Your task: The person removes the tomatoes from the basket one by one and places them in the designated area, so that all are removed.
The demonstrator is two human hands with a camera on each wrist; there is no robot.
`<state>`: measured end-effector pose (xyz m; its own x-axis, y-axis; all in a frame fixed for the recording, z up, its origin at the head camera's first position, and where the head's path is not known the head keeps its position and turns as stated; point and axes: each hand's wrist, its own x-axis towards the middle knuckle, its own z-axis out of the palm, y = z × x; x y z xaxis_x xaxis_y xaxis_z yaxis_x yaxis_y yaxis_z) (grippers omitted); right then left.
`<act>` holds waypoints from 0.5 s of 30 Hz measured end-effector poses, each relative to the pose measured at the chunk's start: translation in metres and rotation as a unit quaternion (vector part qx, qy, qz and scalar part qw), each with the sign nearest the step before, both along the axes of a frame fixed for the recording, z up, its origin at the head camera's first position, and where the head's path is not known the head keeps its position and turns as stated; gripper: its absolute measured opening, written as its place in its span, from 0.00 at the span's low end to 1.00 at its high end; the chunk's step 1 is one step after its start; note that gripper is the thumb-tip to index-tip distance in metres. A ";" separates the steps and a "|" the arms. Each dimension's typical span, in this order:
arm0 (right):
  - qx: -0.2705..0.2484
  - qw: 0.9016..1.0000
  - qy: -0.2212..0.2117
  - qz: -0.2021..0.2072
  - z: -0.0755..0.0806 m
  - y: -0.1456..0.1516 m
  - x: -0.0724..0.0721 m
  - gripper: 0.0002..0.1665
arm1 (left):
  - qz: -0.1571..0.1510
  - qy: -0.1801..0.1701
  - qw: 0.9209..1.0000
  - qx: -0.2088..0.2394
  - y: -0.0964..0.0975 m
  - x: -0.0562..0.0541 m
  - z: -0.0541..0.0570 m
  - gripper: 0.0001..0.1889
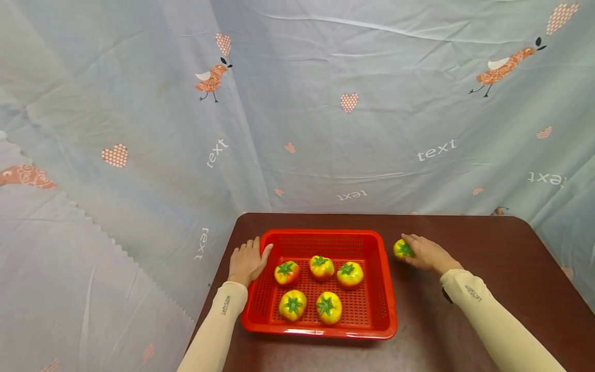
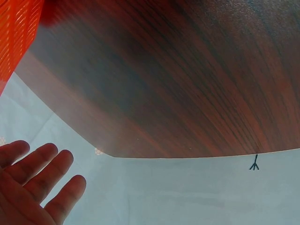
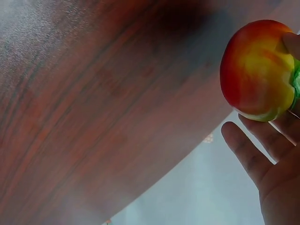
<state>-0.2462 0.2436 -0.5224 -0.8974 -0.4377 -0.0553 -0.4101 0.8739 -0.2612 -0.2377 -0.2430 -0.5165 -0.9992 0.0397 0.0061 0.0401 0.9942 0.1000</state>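
Observation:
My right hand [image 1: 428, 254] holds a yellow-and-red tomato [image 1: 402, 249] with a green leafy top, just right of the red basket [image 1: 389, 305]. In the right wrist view the thumb lies on one side of the tomato [image 3: 255, 70] and fingers on the other, above the table. My left hand [image 1: 246, 262] is at the basket's left rim, fingers extended and thumb reaching over the edge. Its spread fingers [image 2: 51, 173] also show in the left wrist view. Inside the basket sit several similar tomatoes [image 1: 321, 268], leafy tops up, in two loose rows.
The basket, with perforated walls and floor, stands on the left part of a dark brown wooden table [image 1: 483, 248]. A pale blue curtain [image 1: 316, 129] printed with birds and hearts hangs behind the table and along its left side.

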 end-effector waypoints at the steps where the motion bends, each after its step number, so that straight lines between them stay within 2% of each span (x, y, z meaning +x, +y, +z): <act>1: 0.001 1.000 -0.002 -0.001 -0.001 0.000 0.000 0.40 | 0.000 0.000 1.000 0.000 0.000 0.000 0.000 0.39; 15: 0.010 1.000 -0.006 0.010 -0.003 0.001 0.003 0.39 | -0.003 0.005 1.000 -0.004 -0.001 0.001 -0.001 0.38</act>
<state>-0.2435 0.2450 -0.5252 -0.8880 -0.4538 -0.0746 -0.4243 0.8710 -0.2476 -0.2371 -0.2435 -0.5176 -0.9988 0.0463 0.0150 0.0475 0.9947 0.0911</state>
